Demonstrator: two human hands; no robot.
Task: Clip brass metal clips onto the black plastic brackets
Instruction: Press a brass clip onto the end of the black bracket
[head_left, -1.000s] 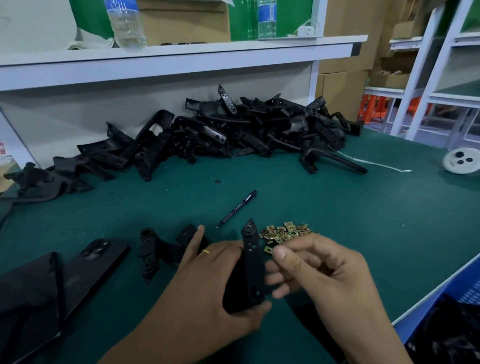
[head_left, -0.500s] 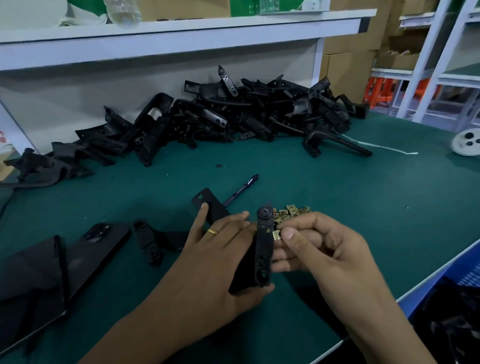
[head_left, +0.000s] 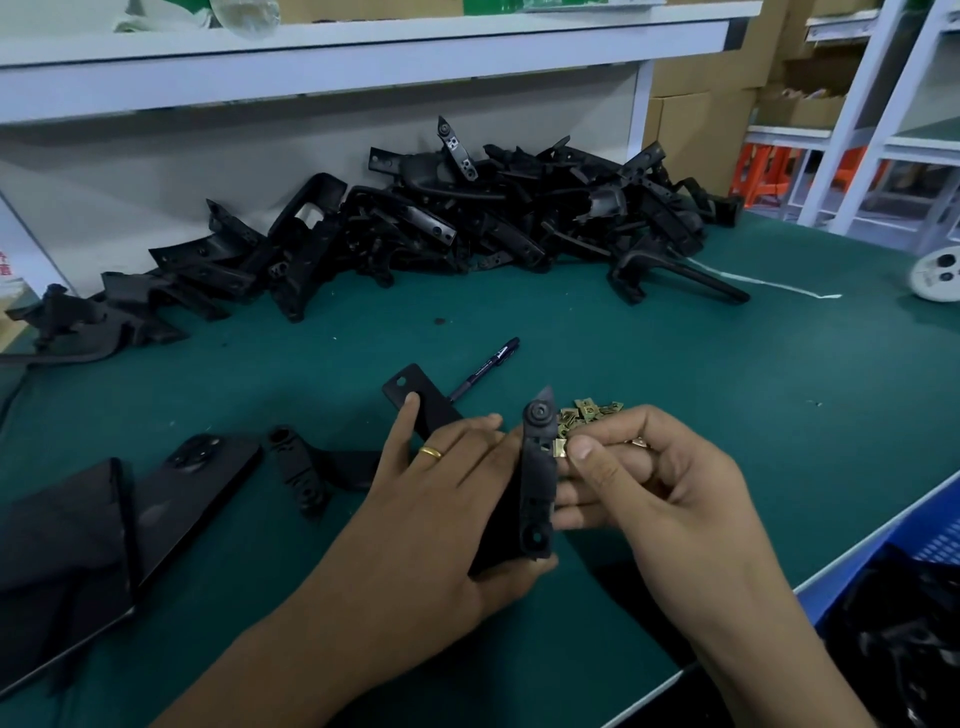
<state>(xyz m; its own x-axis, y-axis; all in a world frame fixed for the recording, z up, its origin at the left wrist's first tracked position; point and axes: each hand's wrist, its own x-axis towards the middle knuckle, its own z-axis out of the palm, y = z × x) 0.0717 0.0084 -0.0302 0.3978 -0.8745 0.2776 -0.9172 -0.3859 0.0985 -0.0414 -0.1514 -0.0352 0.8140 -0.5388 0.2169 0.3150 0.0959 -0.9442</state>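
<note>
Near the surface's (head_left: 675, 389) front edge, the left hand (head_left: 441, 514) grips a black bracket (head_left: 537, 483) upright, tip pointing away; the right hand (head_left: 644, 478) pinches a brass clip (head_left: 560, 448) against its right side.

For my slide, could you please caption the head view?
Left hand holds a black plastic bracket upright while the right hand presses a brass clip against its edge, above a green bench.

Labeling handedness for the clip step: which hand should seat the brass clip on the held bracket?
Right. The right hand already pinches a brass clip against the bracket's edge, while the left hand is occupied gripping the black bracket upright.
</note>
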